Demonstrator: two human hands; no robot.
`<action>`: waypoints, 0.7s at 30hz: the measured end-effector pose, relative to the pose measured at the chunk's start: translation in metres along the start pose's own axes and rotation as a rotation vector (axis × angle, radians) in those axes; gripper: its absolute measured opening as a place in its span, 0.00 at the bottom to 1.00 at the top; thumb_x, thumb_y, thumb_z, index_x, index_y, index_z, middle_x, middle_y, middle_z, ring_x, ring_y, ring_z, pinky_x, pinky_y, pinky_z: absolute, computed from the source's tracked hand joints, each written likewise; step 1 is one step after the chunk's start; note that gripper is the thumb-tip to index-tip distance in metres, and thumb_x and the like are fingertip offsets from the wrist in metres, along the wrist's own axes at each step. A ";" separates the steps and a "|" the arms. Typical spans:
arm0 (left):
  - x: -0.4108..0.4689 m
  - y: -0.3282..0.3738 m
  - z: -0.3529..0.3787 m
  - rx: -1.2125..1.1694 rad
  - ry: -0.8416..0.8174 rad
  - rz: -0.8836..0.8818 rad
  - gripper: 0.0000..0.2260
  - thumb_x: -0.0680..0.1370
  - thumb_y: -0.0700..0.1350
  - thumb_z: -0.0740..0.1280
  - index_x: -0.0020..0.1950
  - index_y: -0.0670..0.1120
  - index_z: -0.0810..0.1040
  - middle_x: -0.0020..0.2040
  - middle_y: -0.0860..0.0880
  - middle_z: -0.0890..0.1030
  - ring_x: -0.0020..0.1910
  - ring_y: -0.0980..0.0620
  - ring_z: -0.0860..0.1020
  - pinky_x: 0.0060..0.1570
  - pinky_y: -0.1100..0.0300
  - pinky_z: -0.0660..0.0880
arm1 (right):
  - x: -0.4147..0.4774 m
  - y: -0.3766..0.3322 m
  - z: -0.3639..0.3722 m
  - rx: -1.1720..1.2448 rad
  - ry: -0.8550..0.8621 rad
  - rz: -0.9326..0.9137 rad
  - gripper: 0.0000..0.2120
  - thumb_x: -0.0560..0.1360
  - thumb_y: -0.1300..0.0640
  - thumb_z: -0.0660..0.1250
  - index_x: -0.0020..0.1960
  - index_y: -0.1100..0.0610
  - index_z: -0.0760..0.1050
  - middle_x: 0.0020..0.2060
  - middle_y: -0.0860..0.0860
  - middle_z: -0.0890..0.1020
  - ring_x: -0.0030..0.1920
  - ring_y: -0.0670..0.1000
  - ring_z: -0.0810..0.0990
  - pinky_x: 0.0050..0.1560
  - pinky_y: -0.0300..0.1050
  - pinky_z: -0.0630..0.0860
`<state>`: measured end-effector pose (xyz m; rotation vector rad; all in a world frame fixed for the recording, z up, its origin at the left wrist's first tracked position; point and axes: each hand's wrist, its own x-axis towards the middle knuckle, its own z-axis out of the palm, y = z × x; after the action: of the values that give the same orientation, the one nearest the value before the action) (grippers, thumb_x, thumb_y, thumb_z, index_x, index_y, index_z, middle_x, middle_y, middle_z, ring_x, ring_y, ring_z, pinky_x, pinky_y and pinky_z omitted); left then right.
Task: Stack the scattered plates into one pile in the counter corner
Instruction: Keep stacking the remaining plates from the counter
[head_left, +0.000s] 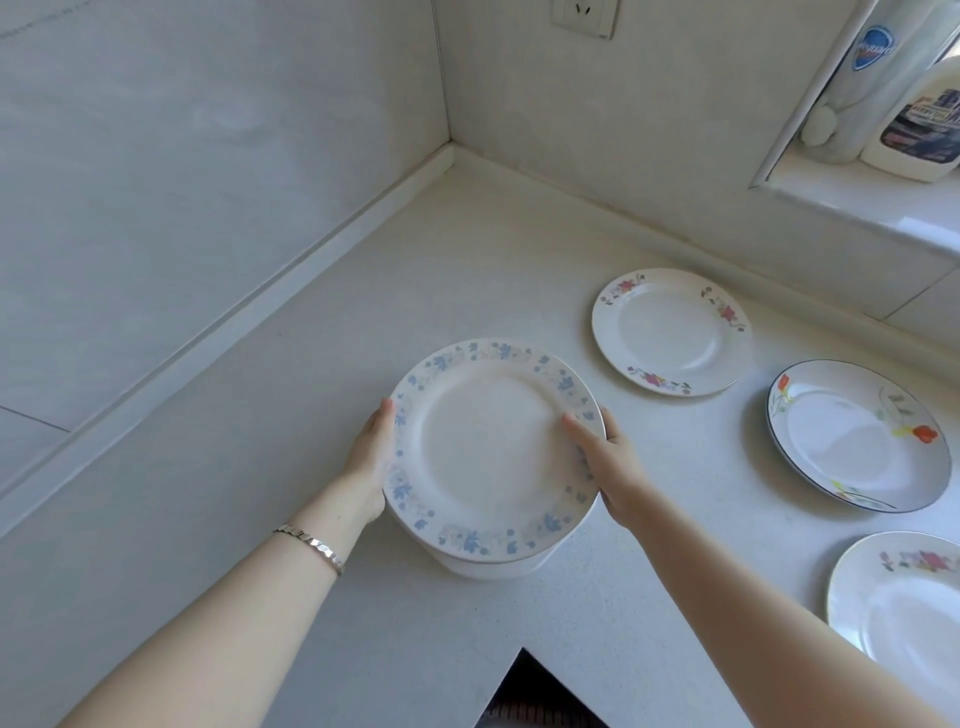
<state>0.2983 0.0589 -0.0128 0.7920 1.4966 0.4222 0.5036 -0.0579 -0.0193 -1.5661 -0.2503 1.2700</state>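
Observation:
A white plate with a blue flower rim (488, 452) is in the middle, held by both hands. My left hand (369, 462) grips its left edge and my right hand (608, 467) grips its right edge, thumb on the rim. Under it shows the white edge of another plate or bowl (493, 569) resting on the counter. Three more plates lie apart on the counter to the right: a pink-flowered plate (670, 332), a dark-rimmed plate with orange flowers (857, 436), and a pink-flowered plate (904, 613) partly cut off by my right forearm and the frame.
The white counter (311, 415) meets two tiled walls in a corner (451, 148) at the back. A window ledge at the upper right holds bottles (924, 109). A wall socket (584, 15) is at the top. A dark notch in the counter's front edge (540, 691) lies below.

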 end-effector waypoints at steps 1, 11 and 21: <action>0.000 -0.001 0.000 0.019 -0.001 0.007 0.25 0.79 0.62 0.50 0.71 0.52 0.68 0.66 0.46 0.76 0.62 0.45 0.76 0.51 0.53 0.75 | 0.001 0.000 -0.001 -0.002 -0.002 0.003 0.19 0.75 0.53 0.65 0.65 0.49 0.71 0.52 0.50 0.81 0.50 0.53 0.81 0.46 0.47 0.78; -0.020 0.027 0.025 0.723 0.363 0.695 0.21 0.78 0.49 0.55 0.65 0.37 0.71 0.66 0.37 0.72 0.68 0.40 0.68 0.69 0.52 0.61 | -0.010 -0.015 -0.023 -0.329 -0.015 -0.015 0.22 0.74 0.48 0.65 0.66 0.54 0.69 0.56 0.49 0.76 0.56 0.50 0.77 0.57 0.46 0.73; -0.041 0.064 0.232 0.402 -0.281 0.241 0.05 0.77 0.36 0.57 0.44 0.42 0.71 0.31 0.48 0.76 0.23 0.56 0.76 0.21 0.68 0.72 | -0.032 -0.032 -0.159 -0.208 0.277 0.128 0.04 0.76 0.59 0.62 0.44 0.56 0.75 0.35 0.53 0.82 0.38 0.48 0.80 0.51 0.43 0.77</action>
<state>0.5356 0.0270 0.0363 1.3022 1.2391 0.1759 0.6320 -0.1589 0.0061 -1.9412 -0.1094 1.1344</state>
